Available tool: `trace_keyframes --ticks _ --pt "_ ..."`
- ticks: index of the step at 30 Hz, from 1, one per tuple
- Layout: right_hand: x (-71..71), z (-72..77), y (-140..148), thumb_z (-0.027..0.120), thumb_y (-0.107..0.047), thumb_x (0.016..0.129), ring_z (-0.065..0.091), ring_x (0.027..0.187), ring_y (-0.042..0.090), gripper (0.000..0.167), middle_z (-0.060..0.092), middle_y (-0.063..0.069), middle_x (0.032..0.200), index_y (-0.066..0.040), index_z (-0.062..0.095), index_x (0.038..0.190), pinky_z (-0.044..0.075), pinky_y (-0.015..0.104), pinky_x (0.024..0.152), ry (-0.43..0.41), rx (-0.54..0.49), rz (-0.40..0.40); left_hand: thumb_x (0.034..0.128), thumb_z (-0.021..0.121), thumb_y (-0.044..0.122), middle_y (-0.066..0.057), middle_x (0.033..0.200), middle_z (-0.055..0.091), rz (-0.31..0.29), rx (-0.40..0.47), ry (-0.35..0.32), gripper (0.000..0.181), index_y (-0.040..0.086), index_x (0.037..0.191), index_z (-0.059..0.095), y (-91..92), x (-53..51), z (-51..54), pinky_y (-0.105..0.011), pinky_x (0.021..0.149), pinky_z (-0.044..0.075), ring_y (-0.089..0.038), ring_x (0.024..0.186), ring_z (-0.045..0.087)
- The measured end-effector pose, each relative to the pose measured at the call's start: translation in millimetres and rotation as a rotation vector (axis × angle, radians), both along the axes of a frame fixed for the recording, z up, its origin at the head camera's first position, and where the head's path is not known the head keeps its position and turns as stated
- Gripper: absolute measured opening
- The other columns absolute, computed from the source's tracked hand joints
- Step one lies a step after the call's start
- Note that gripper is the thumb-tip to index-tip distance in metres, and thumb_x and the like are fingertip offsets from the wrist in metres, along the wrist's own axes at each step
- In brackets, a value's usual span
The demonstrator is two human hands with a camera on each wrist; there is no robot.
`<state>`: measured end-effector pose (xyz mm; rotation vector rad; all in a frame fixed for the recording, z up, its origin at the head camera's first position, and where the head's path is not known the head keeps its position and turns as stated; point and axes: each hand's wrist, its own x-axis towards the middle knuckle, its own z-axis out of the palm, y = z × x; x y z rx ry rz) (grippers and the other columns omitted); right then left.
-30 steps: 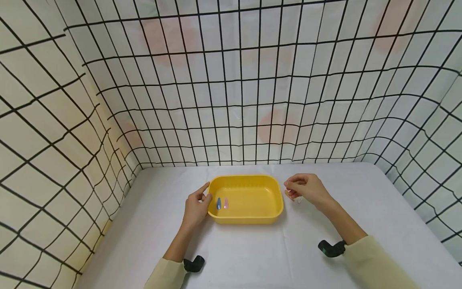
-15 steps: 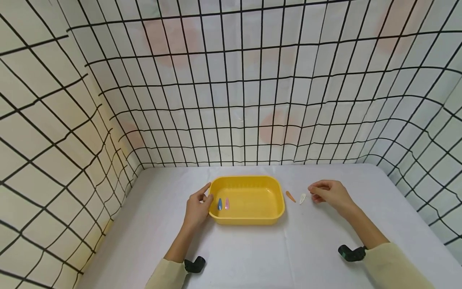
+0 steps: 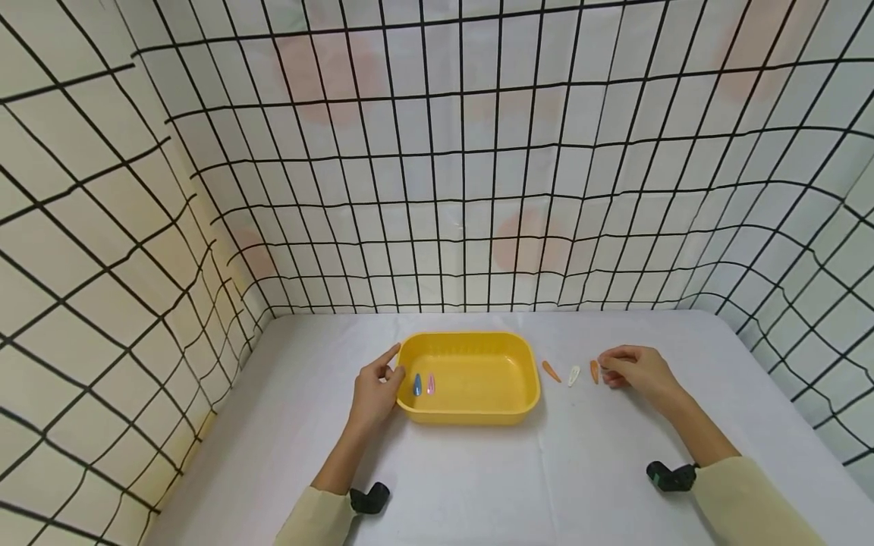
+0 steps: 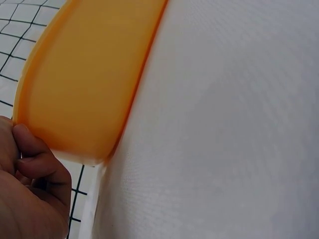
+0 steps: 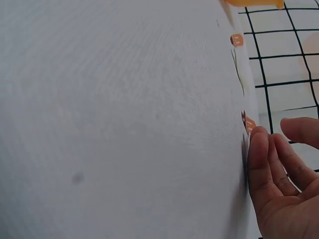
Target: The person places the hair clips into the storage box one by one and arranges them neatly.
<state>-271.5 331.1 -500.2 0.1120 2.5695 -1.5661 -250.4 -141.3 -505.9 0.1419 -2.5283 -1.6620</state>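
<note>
Your left hand pinches yellow tray at left rim. Right of tray: your right hand, thumb parted from fingers, beside outermost orange hair clip; stray brush might skew clip.

Bright yellow on white, flecked with blue, pink and orange.
From where I stand, the tray is plain glossy yellow, with a blue clip and a pink clip near its nine o'clock side. Out at three o'clock, an orange clip comes first, then a white clip, then a second orange clip. The worktop is plain white. Towards twelve, the white backdrop wears a black grid and faded pink rounds; at nine, the side wall turns creamy under black lines. Pale yellow sleeves show at seven and four, black wrist devices beside them.
</note>
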Motion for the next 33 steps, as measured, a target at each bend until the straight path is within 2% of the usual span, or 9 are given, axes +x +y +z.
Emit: trace_keyframes --ticks 10,19,26,33 --pt "-3.0 -4.1 0 0.061 -0.026 0.103 0.071 0.077 0.008 0.045 0.074 0.004 0.096 0.011 0.06 0.129 0.061 0.024 0.07 -0.023 0.03 -0.016 0.098 0.065 0.018 -0.003 0.073 0.052 -0.011 0.002 0.015 0.049 0.022 0.147 0.059 -1.3 0.3 0.4 -0.02 0.044 0.042 -0.014 0.046 0.045" --pt "-5.9 -5.4 -4 0.058 -0.02 0.103 0.068 0.077 0.008 0.043 0.07 0.017 0.114 0.009 0.057 0.135 0.06 0.023 0.071 0.004 0.024 0.03 0.0981 0.065 0.018 -0.003 0.073 0.051 -0.012 0.008 0.0 0.05 0.022 0.147 0.059 0.2 0.9 2.5 -0.019 0.044 0.041 -0.014 0.045 0.044" --pt "-2.3 -5.5 -3 0.056 -0.02 0.105 0.066 0.075 0.009 0.041 0.071 0.009 0.096 0.011 0.058 0.132 0.06 0.023 0.069 0.004 0.034 0.06 0.0983 0.065 0.018 -0.003 0.073 0.053 -0.019 0.008 0.005 0.05 0.022 0.148 0.059 1.2 1.0 2.9 -0.019 0.043 0.042 -0.014 0.044 0.045" --pt "6.7 -5.7 3 0.061 -0.021 0.103 0.065 0.077 0.012 0.038 0.071 0.007 0.091 0.01 0.062 0.125 0.058 0.026 0.066 0.007 0.085 0.065 0.0981 0.064 0.017 -0.002 0.072 0.051 -0.018 0.007 0.02 0.05 0.022 0.148 0.059 -0.7 1.1 0.3 -0.02 0.042 0.042 -0.012 0.043 0.044"
